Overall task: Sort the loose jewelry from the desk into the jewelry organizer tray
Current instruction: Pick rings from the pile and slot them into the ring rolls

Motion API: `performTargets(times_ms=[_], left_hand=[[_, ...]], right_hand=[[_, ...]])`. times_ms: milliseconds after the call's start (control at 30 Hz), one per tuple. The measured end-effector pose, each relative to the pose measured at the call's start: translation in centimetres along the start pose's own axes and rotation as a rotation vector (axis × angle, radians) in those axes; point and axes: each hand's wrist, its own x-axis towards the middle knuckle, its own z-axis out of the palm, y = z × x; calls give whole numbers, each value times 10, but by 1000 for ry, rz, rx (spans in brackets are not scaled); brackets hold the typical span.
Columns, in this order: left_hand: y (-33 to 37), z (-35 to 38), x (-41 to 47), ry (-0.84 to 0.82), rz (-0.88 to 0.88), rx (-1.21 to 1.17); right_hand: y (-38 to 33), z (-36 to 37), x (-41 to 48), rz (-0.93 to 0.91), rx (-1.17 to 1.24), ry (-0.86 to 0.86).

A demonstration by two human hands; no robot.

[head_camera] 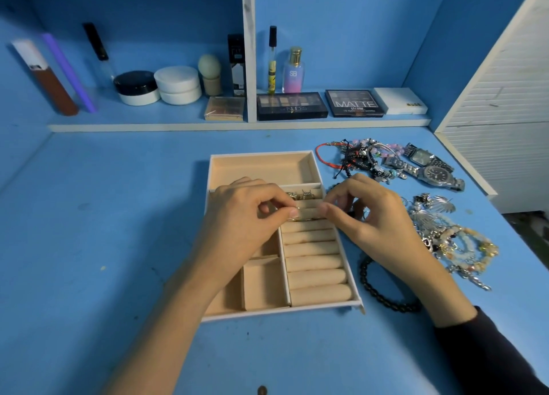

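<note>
The beige jewelry organizer tray (261, 156) lies in the middle of the blue desk. Both hands hover over its ring rolls (315, 264). My left hand (249, 216) pinches the left end of a thin gold piece (306, 218) that lies in a slot between upper rolls. My right hand (374, 222) pinches its right end with thumb and curled fingers. Several gold rings (300, 195) sit in the slot above. Loose jewelry lies right of the tray: a black bead bracelet (383, 296), a tangle of cord and bead bracelets (356, 157), two metal watches (430, 169), and a silver and bead pile (445, 240).
A low shelf (237, 126) along the back holds cosmetic jars, bottles and eyeshadow palettes (292, 106). A white slatted panel (499, 127) closes the right side. The tray's large top compartment (261, 169) and the small left compartments (261, 284) hold nothing.
</note>
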Motion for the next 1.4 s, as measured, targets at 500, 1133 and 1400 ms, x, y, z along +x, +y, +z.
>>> performTargets(times_ms=[500, 1133, 1400], left_hand=[[8, -1, -5, -144, 188, 225], [20, -9, -17, -165, 233, 492], [20, -9, -13, -255, 35, 373]], right_hand=[[-2, -1, 0, -56, -1, 99], [-2, -6, 0, -33, 44, 190], [-3, -8, -1, -22, 60, 207]])
